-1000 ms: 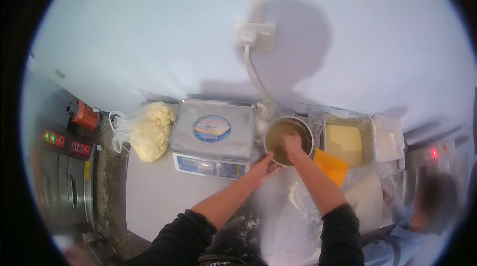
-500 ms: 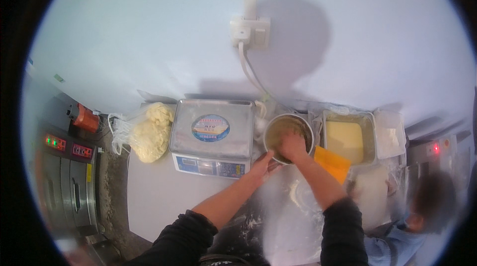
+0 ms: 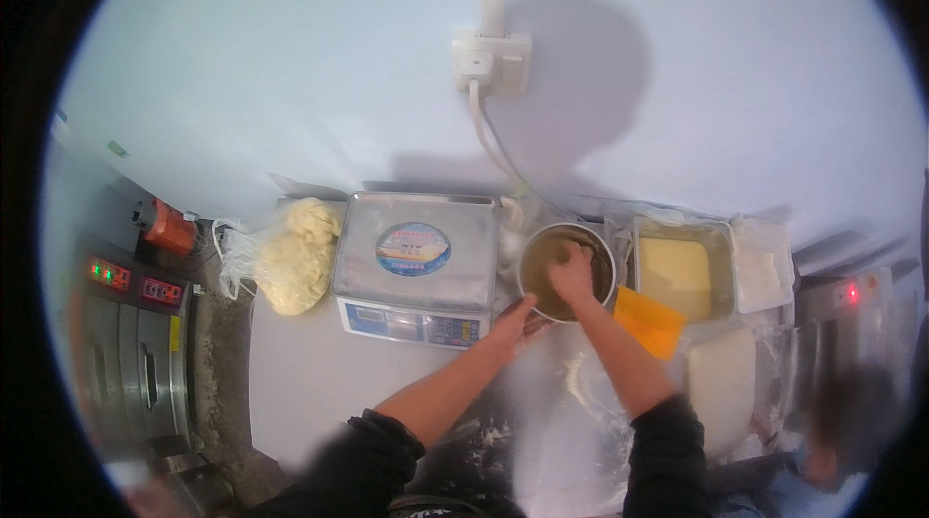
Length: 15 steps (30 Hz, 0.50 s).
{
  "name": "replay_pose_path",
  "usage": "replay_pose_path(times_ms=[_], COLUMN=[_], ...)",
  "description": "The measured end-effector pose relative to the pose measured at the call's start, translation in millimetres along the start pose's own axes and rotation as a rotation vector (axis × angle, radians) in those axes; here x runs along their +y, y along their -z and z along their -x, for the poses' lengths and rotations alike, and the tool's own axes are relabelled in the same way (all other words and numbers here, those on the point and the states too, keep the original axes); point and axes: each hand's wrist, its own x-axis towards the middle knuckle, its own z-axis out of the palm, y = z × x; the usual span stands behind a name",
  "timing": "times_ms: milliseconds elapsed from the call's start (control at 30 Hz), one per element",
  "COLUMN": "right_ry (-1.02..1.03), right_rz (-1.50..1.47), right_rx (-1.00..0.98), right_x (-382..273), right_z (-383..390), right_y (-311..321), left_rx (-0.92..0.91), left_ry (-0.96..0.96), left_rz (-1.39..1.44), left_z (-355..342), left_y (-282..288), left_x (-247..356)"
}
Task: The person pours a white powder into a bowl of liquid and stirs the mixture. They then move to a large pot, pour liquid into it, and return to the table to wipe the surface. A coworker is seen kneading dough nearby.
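A round metal pot (image 3: 524,276) with a brownish, paste-like mass (image 3: 544,255) inside stands to the right of a digital scale (image 3: 416,252). My left hand (image 3: 518,323) steadies the pot at its near left side, the thumb by the rim and the other fingers partly hidden. Down inside the pot is my right hand (image 3: 573,272), fingers bent over the brown mass; whatever lies between them cannot be made out. Close to my right wrist lies an orange, flat sheet or scraper (image 3: 650,323).
Left of the scale sits pale dough in a clear bag (image 3: 295,262). A metal tray (image 3: 727,276) holding a yellow block stands right of the pot, beside a white container (image 3: 763,266). A pale slab (image 3: 721,387) lies nearer. Another person (image 3: 823,460) is at the lower right.
My right hand has shifted slightly within the pot, its fingers now showing more. The person at the right has moved away, uncovering the pale slab. My left hand stays at the pot.
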Motion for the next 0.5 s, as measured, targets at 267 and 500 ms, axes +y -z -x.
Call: replay_pose_path(times_ms=[267,500], right_ry=[0.349,0.371], right_rz=[0.207,0.694], right_rx=[-0.79,-0.412], right_x=[-1,0], right_z=[11,14], right_y=[22,21], left_rx=[-0.001,0.0], left_ry=[-0.016,-0.007], left_rz=[-0.025,-0.022], left_z=[5,2], left_y=[-5,-3], left_x=[-1,-3])
